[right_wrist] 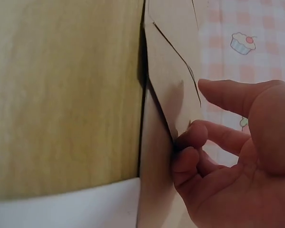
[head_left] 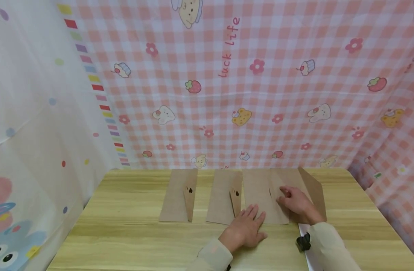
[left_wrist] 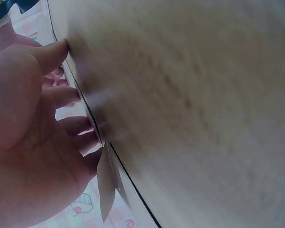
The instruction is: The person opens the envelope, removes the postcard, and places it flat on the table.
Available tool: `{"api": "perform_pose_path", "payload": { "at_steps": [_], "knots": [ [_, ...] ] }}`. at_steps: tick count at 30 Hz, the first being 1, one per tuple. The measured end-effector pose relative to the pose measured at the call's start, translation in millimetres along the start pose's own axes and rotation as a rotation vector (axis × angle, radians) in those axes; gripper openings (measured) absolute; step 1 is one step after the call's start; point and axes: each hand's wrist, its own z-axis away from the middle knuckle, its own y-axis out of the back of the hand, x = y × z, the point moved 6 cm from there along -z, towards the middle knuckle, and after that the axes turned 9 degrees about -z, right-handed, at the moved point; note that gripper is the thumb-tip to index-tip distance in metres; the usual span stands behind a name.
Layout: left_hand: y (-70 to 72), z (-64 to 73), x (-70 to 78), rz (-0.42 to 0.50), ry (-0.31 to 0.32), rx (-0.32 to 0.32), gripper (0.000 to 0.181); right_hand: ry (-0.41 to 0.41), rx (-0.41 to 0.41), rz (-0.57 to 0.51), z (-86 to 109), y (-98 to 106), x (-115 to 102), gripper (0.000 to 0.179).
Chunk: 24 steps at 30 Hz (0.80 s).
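A flat brown cardboard sheet (head_left: 257,188) lies on the wooden table under my two hands. My left hand (head_left: 245,229) rests palm down with spread fingers at its near left corner; its fingertips touch the tabletop edge area. Over the sheet's right part is my right hand (head_left: 296,203). In the right wrist view its bent fingers touch the edge of a cut flap (right_wrist: 166,76), while the thumb stands apart from them. Further right, another brown cardboard panel (head_left: 317,192) lies angled, partly hidden by the right hand.
Two narrow cardboard pieces, one at left (head_left: 174,195) and one beside it (head_left: 220,199), lie flat with raised, dark-marked flaps. Something white (head_left: 303,229) lies under the right forearm. A pink checked cloth (head_left: 220,94) hangs behind the table (head_left: 125,226).
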Motion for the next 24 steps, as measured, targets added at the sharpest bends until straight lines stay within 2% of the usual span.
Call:
{"api": "perform_pose_path", "payload": {
  "at_steps": [5, 9, 14, 24],
  "knots": [
    [-1.7, -1.3, 1.0, -0.001, -0.008, 0.004, 0.064, 0.010, -0.010, -0.028, 0.2, -0.5, -0.2, 0.055],
    [-1.3, -1.7, 1.0, -0.007, -0.008, 0.011, 0.065, 0.046, -0.005, -0.011, -0.5, -0.9, -4.0, 0.055],
    [-1.2, -2.2, 1.1, -0.007, -0.010, 0.016, 0.065, 0.053, 0.003, 0.001, -2.3, -3.0, -2.5, 0.055],
    [-0.6, -1.3, 1.2, 0.000, -0.010, 0.028, 0.064, 0.027, 0.011, -0.007, -5.1, -6.6, 1.2, 0.056]
  ]
}}
